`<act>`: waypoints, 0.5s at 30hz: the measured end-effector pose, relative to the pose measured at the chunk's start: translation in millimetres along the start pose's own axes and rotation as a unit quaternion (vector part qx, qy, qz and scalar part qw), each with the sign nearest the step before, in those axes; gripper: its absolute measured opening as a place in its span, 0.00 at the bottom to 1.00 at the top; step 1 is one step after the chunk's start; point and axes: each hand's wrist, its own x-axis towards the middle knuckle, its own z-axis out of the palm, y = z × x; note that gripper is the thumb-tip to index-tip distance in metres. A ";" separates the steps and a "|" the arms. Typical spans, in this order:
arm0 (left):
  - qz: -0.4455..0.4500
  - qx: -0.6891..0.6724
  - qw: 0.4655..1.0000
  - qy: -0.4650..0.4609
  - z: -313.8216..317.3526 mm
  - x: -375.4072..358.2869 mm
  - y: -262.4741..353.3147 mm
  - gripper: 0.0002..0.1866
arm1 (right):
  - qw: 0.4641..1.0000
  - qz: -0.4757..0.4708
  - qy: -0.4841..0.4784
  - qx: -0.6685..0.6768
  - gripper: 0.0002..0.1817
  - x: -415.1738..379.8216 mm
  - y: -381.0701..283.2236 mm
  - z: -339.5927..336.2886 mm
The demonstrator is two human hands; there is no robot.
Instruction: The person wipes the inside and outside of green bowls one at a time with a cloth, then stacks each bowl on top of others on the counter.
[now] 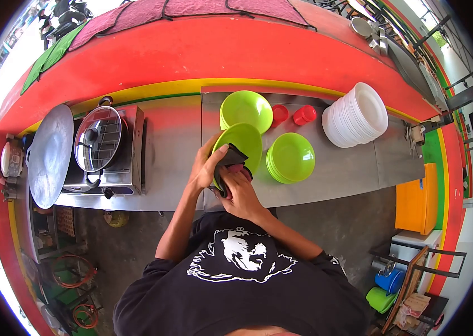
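Note:
Tilted on its side, a green bowl [250, 140] is gripped at its left rim by my left hand [205, 162], the thumb pressed over the edge. My right hand [239, 193] is closed on a dark cloth [230, 159] with pinkish parts, held against the inside of that bowl. Part of the cloth bunches between the two hands, so some fingers are hidden. Behind the held bowl stands a stack of green bowls [247, 109]. A second green bowl stack [292, 157] sits to the right of my hands on the steel counter [337, 173].
Two red cups [304, 115] and a tall stack of white bowls [354, 115] stand farther right. To the left are a gas stove [133, 173], a glass-lidded pan [99, 139] and a large metal wok [50, 157]. A red ledge [191, 53] runs along the back.

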 end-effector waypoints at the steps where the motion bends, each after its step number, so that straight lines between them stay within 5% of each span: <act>1: -0.015 -0.032 0.999 -0.015 -1.7 -0.2 2.8 0.32 | 1.000 -0.018 -0.007 -0.021 0.34 -2.0 1.2 -1.4; 6: -0.056 -0.057 0.994 -0.072 -7.0 -1.7 21.8 0.35 | 0.992 -0.080 -0.042 -0.087 0.38 -16.3 24.9 -11.5; 13: 0.089 -0.019 0.996 0.007 31.2 -13.1 18.6 0.42 | 0.993 -0.031 0.114 -0.023 0.33 -4.1 17.9 0.2; 15: 0.076 -0.031 0.997 0.010 26.9 -11.5 13.1 0.41 | 0.997 -0.029 0.065 -0.037 0.33 -5.8 20.3 -1.0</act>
